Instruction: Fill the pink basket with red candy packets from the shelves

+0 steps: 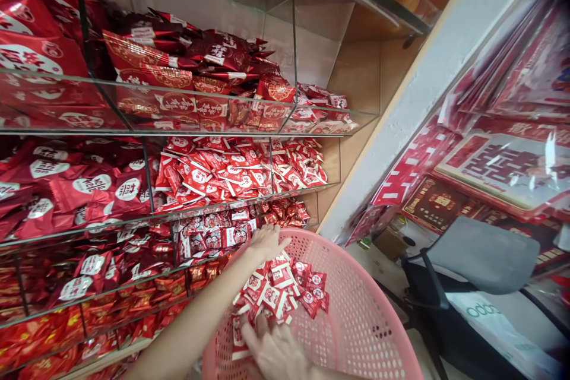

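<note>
Probably light and slippery, the packets lie in the basket near its left edge; I'd pinch their ends. The right hand is splayed over them; I can't tell whether the left hand grips.

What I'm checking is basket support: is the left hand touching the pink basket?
Cannot tell: in the head view, the left hand overlaps the pink basket at its far side, but neither gap nor contact shows plainly.

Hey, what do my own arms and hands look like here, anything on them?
No glove shows on your left hand or right hand. Your left forearm is bare, with no sleeve, watch or bracelet visible; the right forearm is mostly out of frame.
</note>
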Motion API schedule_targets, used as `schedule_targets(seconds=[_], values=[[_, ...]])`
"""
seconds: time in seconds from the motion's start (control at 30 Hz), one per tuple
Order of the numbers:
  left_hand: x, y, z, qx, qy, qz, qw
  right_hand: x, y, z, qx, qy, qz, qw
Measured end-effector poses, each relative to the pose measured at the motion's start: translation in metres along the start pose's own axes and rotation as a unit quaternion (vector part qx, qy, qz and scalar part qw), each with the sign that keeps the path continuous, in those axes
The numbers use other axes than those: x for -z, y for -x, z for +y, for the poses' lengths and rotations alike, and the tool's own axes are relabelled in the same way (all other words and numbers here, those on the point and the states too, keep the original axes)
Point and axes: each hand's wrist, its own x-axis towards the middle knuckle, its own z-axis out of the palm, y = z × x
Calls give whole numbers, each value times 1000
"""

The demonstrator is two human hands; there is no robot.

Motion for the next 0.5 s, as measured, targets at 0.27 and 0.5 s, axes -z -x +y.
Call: schedule_targets(seconds=[0.27, 0.5], values=[[-4, -2, -1, 0, 6, 2, 1000, -25, 6, -5, 50, 6, 0, 999], [-3, -1, -1, -3, 8, -1, 1000, -5, 5, 7, -29, -187, -91, 978]])
